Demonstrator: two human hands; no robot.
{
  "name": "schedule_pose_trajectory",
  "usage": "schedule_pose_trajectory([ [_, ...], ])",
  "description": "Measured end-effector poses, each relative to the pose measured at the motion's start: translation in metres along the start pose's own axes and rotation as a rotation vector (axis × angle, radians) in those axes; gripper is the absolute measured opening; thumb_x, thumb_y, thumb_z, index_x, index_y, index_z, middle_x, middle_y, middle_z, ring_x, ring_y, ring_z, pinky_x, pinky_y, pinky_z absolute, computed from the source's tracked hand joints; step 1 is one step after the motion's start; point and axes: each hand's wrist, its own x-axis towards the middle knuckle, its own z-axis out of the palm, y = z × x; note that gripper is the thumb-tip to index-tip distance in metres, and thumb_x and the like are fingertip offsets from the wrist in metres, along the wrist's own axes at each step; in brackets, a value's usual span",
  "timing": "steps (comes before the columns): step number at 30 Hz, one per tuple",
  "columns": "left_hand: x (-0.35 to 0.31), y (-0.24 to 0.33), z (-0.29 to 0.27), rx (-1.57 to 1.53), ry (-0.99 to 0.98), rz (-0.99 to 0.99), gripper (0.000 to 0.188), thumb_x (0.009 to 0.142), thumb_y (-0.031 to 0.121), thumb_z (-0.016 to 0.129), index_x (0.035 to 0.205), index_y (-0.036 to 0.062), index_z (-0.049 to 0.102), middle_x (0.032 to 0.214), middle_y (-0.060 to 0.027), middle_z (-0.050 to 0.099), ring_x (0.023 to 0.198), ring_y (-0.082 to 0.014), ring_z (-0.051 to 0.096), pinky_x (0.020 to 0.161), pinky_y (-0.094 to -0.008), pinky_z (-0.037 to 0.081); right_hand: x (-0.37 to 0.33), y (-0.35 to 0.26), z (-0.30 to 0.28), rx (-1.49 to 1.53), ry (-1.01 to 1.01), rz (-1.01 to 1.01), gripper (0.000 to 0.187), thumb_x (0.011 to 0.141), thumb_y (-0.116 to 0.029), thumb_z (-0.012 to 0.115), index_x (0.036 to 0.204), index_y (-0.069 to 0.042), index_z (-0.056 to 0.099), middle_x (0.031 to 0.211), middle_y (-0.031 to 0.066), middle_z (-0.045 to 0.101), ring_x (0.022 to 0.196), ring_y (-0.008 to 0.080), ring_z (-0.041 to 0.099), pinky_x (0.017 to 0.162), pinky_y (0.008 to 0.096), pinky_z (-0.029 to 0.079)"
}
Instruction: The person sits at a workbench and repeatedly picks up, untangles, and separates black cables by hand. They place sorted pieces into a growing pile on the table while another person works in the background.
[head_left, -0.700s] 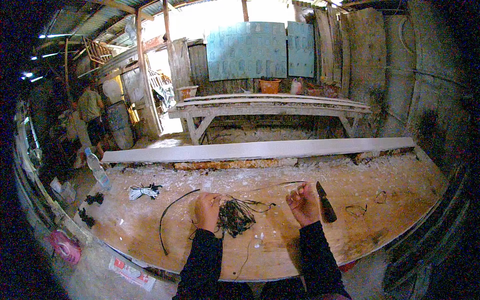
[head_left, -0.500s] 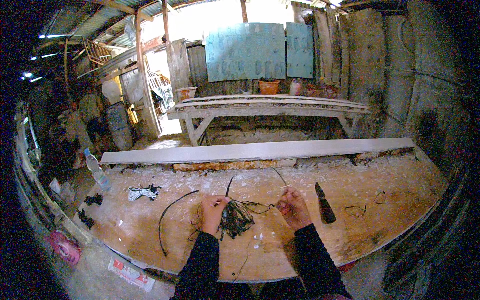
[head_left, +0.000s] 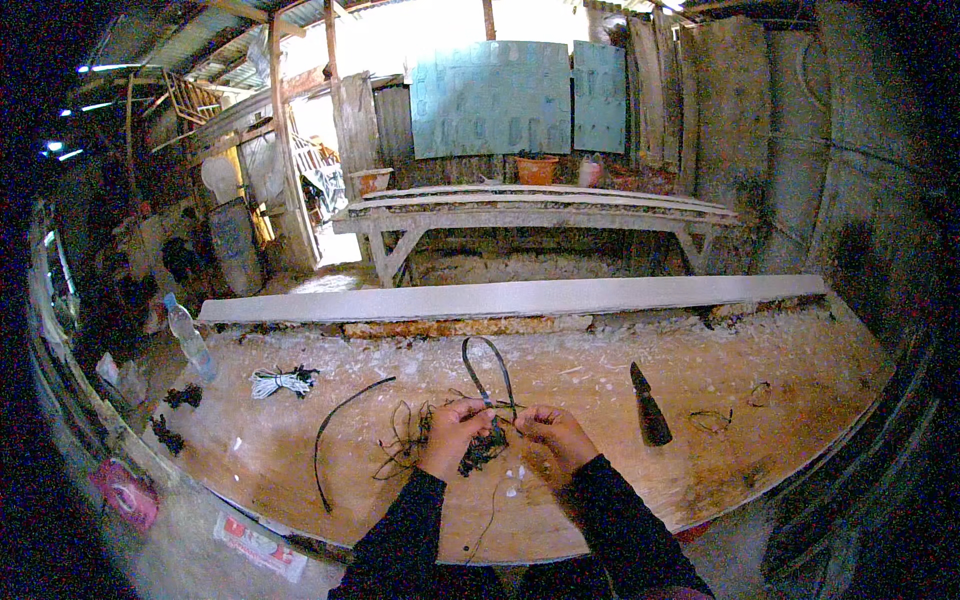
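I work at a wooden table, and I take as my reference the tangle of thin dark cords, which lies on it, partly covered by my hands. My left hand, at the upper left of the tangle, is closed in a pinch on a dark strip. My right hand, at the right of the tangle, pinches what seems to be the same strip. The strip forms one narrow loop, rising beyond the tangle, on the side away from me. Where its ends go, I cannot tell, because my fingers cover them.

In my judgement, this step needs a firm left pinch, close to where the two sides of the loop come together, and small, slow movements of the right fingers. The loop should have no twist, and the thin cords of the tangle could easily be caught in it, so I should lift it well clear of them.

To the left of the tangle lie a long curved cord and, farther, a white bundle. To its right, well apart, lies a dark knife-like tool.
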Motion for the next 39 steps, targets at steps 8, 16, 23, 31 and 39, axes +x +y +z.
schedule_pose_trajectory([
  [8,-0.001,-0.008,0.007,0.1,-0.021,0.064,0.013,0.076,0.005,0.057,0.087,-0.0028,0.057,0.073,-0.0034,0.058,0.061,-0.0081,0.054,0.055,-0.02,0.045,-0.009,0.0,0.016,0.148,-0.129,-0.048,0.012,0.07,-0.006,0.061,0.08,-0.003,0.055,0.074,0.0047,0.056,0.067,0.0148,0.054,0.055,0.0273,0.046],
  [16,-0.001,-0.01,0.006,0.067,-0.035,-0.011,0.013,0.077,0.007,0.057,0.086,-0.0032,0.057,0.07,-0.003,0.058,0.059,-0.0081,0.054,0.054,-0.0198,0.045,0.0,0.008,0.005,-0.049,0.015,-0.012,0.014,0.068,-0.003,0.062,0.08,-0.002,0.055,0.074,0.0052,0.056,0.068,0.0157,0.054,0.059,0.0305,0.047],
  [23,-0.002,-0.007,0.006,0.054,-0.056,-0.022,0.015,0.077,0.007,0.057,0.087,-0.0037,0.057,0.072,-0.0037,0.059,0.06,-0.0087,0.054,0.055,-0.0201,0.046,-0.004,0.007,0.004,0.034,-0.032,0.02,0.011,0.067,-0.004,0.063,0.075,0.0,0.057,0.07,0.0045,0.057,0.063,0.0137,0.054,0.059,0.0285,0.046],
  [31,-0.003,-0.009,0.008,0.021,-0.063,-0.044,0.018,0.076,0.007,0.058,0.09,-0.0042,0.056,0.075,-0.0048,0.059,0.062,-0.0094,0.055,0.057,-0.0208,0.047,-0.002,0.006,0.003,-0.227,0.028,-0.012,0.009,0.068,-0.005,0.062,0.073,0.0,0.057,0.07,0.0046,0.058,0.063,0.0126,0.054,0.06,0.0257,0.044],
  [39,-0.003,-0.013,0.008,0.064,-0.061,-0.019,0.019,0.076,0.006,0.058,0.093,-0.0037,0.056,0.076,-0.0055,0.059,0.062,-0.01,0.055,0.057,-0.0213,0.047,-0.002,0.01,0.002,-0.219,0.039,-0.018,0.01,0.068,-0.005,0.063,0.073,0.0,0.056,0.068,0.0042,0.057,0.062,0.0135,0.053,0.059,0.0277,0.046],
])
